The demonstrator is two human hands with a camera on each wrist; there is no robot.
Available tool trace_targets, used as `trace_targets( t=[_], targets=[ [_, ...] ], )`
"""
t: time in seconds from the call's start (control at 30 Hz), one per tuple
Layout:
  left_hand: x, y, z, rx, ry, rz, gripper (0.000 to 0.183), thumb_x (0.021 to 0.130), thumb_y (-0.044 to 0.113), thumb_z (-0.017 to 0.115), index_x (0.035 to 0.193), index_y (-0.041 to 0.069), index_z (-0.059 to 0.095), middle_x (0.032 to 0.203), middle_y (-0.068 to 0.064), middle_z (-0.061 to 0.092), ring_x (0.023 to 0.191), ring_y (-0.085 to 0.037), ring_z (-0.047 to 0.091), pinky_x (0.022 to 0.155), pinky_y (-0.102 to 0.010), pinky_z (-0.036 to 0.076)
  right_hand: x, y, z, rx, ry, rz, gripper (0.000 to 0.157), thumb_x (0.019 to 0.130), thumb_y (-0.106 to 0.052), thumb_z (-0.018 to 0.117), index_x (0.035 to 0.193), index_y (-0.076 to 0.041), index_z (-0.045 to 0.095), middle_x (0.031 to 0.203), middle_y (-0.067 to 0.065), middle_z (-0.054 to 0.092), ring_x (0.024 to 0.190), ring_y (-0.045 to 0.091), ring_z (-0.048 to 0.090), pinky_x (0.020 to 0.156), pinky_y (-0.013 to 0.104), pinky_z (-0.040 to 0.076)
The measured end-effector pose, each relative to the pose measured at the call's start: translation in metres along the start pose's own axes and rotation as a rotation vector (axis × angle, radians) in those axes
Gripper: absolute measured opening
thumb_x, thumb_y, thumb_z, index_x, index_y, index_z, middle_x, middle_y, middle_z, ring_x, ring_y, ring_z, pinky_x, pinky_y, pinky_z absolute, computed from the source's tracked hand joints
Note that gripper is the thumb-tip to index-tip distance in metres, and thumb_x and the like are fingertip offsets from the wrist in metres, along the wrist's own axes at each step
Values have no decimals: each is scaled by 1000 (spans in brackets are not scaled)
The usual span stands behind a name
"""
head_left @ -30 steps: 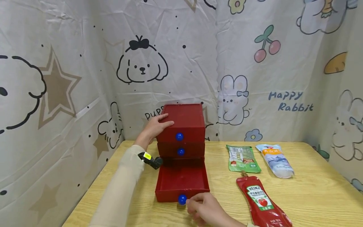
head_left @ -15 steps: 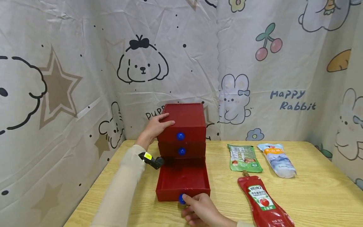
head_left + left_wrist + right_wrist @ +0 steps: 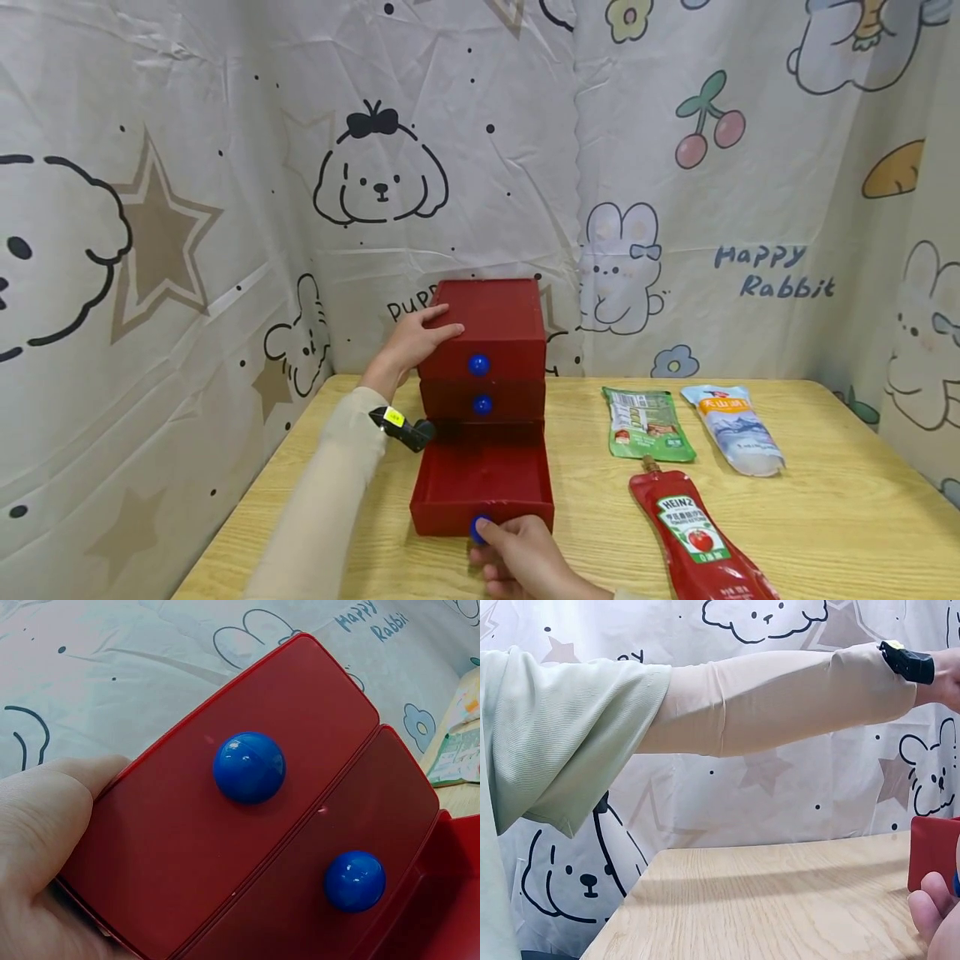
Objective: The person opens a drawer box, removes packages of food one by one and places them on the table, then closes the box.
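Observation:
A red drawer cabinet (image 3: 487, 310) with blue ball knobs stands on the table. Its two upper drawers are closed; the bottom drawer (image 3: 482, 475) is pulled out and holds nothing. My left hand (image 3: 408, 343) rests on the cabinet's upper left edge, thumb and a finger lying on the top; the other fingers are hidden at the side. In the left wrist view, the upper blue knob (image 3: 250, 768) and the middle one (image 3: 355, 881) show beside that hand. My right hand (image 3: 528, 554) pinches the bottom drawer's blue knob (image 3: 476, 530), thumb on its front.
On the table's right side lie a red Heinz ketchup pouch (image 3: 701, 533), a green food packet (image 3: 649, 425) and a blue-and-white packet (image 3: 735, 429). A printed cloth (image 3: 510, 183) hangs behind and along the sides of the wooden table (image 3: 585, 492).
My right hand has moved slightly left, from beside the bottom knob to pinching it. My left hand stays on the cabinet. The drawer looks equally far out.

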State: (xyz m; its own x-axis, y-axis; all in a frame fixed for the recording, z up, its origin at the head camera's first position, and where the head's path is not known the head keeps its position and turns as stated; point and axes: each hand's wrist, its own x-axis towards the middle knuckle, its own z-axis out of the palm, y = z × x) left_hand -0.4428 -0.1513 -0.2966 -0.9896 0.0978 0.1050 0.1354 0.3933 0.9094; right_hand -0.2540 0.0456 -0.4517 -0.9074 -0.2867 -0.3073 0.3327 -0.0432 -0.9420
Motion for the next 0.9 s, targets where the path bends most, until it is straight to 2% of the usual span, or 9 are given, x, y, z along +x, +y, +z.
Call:
trace_targets(
  t=[0.27,0.5,0.9],
  targets=[
    [-1,0,1,-11,-2,-5,66,99,34,71,158,17,46,162,-16,34,131,-36,47,108,-54,42,5,-5,2,43,9,-1,33,106,-24,62,101,7,73,79,3,72,51,2,55,50,17,50],
    [1,-1,1,-26,-3,-3,67,99,34,72,158,17,46,162,-15,35,128,-37,50,107,-53,44,7,-5,4,72,2,-3,31,105,-25,62,100,5,72,78,2,72,50,2,53,48,16,48],
    [3,-3,2,-26,-3,-10,67,99,34,72,158,18,46,163,-15,33,129,-37,49,108,-54,42,15,-15,3,65,25,4,36,106,-26,61,105,9,70,80,5,73,50,3,52,48,16,48]
  ],
)
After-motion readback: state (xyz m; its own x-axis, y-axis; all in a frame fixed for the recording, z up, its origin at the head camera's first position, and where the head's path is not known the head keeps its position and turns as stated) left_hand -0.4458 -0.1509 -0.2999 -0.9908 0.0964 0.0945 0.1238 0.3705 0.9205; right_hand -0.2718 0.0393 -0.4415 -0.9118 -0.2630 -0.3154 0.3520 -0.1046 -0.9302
